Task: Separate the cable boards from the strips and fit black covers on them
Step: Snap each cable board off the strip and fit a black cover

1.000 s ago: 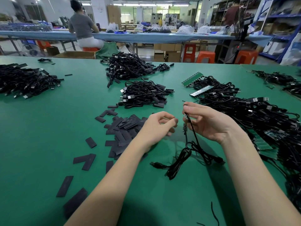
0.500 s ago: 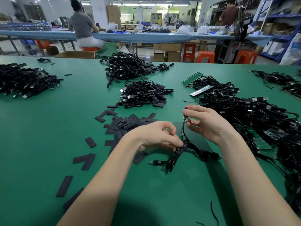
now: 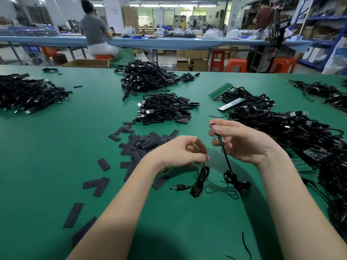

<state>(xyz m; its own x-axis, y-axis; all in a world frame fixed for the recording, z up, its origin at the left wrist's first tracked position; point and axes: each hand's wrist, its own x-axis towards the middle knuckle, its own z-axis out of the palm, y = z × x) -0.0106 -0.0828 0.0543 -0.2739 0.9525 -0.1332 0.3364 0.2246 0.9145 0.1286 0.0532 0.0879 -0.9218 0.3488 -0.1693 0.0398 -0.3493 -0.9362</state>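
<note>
Black cable (image 3: 227,162) under right grip (image 3: 242,141)

Green table surface (image 3: 56,156); matt black covers (image 3: 142,145); black cables (image 3: 165,107) with silver plug tips; green board strips (image 3: 218,91), one pale grey (image 3: 231,103); orange stools (image 3: 236,65); light blue far bench (image 3: 169,43); brown cardboard boxes (image 3: 86,63).

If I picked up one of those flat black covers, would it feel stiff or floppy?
Probably light and somewhat bendy: the black covers lie flat and thin, overlapping loosely on the green table. They would likely slide rather than roll.
</note>
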